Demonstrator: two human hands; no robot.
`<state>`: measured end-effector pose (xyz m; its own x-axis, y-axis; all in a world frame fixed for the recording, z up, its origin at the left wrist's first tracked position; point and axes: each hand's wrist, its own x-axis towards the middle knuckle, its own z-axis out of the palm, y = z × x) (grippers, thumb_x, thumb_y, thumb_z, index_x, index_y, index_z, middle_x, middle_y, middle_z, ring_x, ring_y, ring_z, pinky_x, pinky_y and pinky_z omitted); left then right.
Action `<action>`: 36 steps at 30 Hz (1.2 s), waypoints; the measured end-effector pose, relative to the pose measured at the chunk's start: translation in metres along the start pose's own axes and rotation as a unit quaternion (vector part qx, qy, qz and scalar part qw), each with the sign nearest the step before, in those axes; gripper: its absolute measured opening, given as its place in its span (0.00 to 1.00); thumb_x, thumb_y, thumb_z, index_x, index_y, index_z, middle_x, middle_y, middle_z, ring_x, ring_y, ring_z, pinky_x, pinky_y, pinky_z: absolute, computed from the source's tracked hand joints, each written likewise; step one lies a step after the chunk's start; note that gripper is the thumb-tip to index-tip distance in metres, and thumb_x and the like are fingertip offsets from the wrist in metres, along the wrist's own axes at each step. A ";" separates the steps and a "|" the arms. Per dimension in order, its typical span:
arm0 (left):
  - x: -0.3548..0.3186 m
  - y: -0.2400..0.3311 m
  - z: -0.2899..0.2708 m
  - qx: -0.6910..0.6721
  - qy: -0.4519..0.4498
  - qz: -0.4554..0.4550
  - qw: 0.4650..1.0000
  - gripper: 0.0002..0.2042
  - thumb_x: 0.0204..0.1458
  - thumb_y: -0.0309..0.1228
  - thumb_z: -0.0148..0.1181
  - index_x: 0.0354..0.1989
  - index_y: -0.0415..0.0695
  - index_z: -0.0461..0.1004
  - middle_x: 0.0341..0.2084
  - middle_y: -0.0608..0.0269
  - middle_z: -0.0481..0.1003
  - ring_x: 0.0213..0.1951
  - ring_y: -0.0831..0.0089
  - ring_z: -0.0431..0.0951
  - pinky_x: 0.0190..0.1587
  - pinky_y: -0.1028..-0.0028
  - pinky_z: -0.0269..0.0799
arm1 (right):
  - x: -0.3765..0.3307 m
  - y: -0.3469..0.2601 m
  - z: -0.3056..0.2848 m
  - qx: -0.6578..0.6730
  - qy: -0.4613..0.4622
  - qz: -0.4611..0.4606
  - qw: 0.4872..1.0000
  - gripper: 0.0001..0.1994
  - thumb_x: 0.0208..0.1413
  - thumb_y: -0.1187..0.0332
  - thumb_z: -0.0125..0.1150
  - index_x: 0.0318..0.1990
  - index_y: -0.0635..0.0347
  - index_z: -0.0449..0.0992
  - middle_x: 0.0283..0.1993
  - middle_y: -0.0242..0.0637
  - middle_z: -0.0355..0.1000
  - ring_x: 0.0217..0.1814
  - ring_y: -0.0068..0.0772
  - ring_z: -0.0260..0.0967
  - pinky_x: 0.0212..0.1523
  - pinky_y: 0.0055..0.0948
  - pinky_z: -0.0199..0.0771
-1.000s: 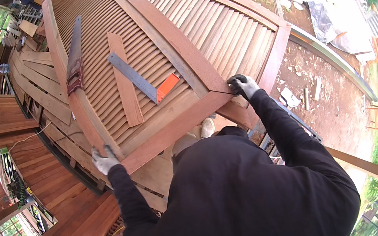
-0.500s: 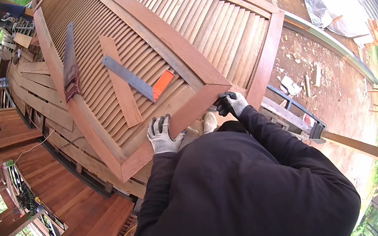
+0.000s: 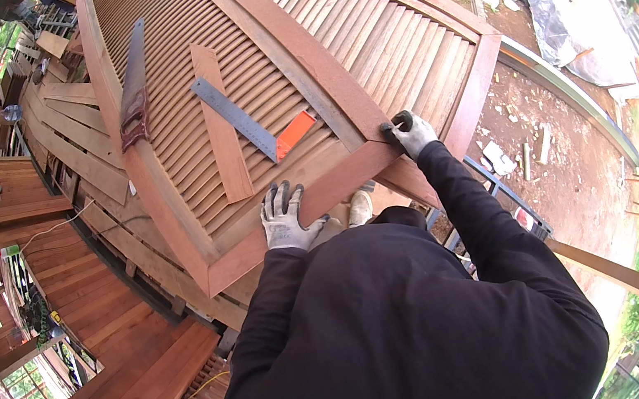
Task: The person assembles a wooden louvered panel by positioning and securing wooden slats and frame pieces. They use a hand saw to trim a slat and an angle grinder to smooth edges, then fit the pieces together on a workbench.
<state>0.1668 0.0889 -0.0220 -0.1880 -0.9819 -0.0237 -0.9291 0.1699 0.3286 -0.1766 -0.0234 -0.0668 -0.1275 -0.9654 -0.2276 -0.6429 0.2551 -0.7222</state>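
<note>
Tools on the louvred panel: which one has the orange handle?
The try square, with a grey metal blade and an orange handle, lying right of the loose wooden slat. The hand saw near the panel's left edge has a dark reddish handle.

Louvred door panel [image 3: 361,42] lies flat; on it a handsaw [image 3: 133,91] at left, loose slat [image 3: 221,131] beside it, square ruler [image 3: 240,120] right of slat. Left hand [image 3: 285,220] and right hand [image 3: 409,133] on near rail [image 3: 335,193].

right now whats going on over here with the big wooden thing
A person in grey work gloves leans over a large louvred wooden panel. The left hand lies flat on its bottom rail, and the right hand grips where the centre post meets that rail. A handsaw, a loose wooden strip and a metal square with an orange handle rest on the slats.
</note>
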 end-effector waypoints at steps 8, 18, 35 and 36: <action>0.000 -0.002 -0.001 0.017 -0.024 -0.004 1.000 0.42 0.37 0.57 0.72 0.64 0.53 0.69 0.67 0.56 0.62 0.71 0.55 0.54 0.71 0.50 0.47 | 0.019 -0.019 0.002 -0.011 -0.120 0.056 0.991 0.21 0.53 0.52 0.67 0.39 0.64 0.80 0.40 0.51 0.79 0.46 0.49 0.77 0.48 0.40 0.75; 0.000 0.000 -0.002 0.022 -0.027 -0.008 0.999 0.43 0.36 0.57 0.72 0.64 0.52 0.69 0.66 0.55 0.63 0.71 0.54 0.55 0.70 0.49 0.48 | 0.024 -0.027 -0.013 0.032 -0.176 0.048 0.983 0.18 0.57 0.56 0.64 0.42 0.65 0.80 0.38 0.48 0.80 0.43 0.43 0.78 0.45 0.37 0.74; -0.028 -0.070 -0.061 -0.008 0.183 -0.238 0.954 0.40 0.46 0.57 0.68 0.64 0.47 0.68 0.64 0.44 0.63 0.67 0.49 0.60 0.70 0.52 0.54 | -0.038 0.053 -0.008 0.400 -0.208 0.140 0.882 0.08 0.66 0.70 0.53 0.44 0.62 0.78 0.30 0.35 0.76 0.28 0.26 0.74 0.29 0.26 0.75; -0.035 -0.089 -0.078 0.007 0.212 -0.329 0.920 0.37 0.51 0.56 0.64 0.65 0.47 0.67 0.62 0.45 0.66 0.66 0.49 0.61 0.69 0.51 0.55 | -0.039 0.053 -0.008 0.395 -0.200 0.143 0.885 0.08 0.66 0.71 0.53 0.44 0.62 0.78 0.29 0.35 0.76 0.28 0.26 0.74 0.29 0.27 0.76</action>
<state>0.2810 0.1016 0.0227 0.5558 -0.8161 0.1584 -0.8013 -0.4753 0.3634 -0.2117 0.0273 -0.0905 0.1802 -0.7993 -0.5733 0.1205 0.5964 -0.7936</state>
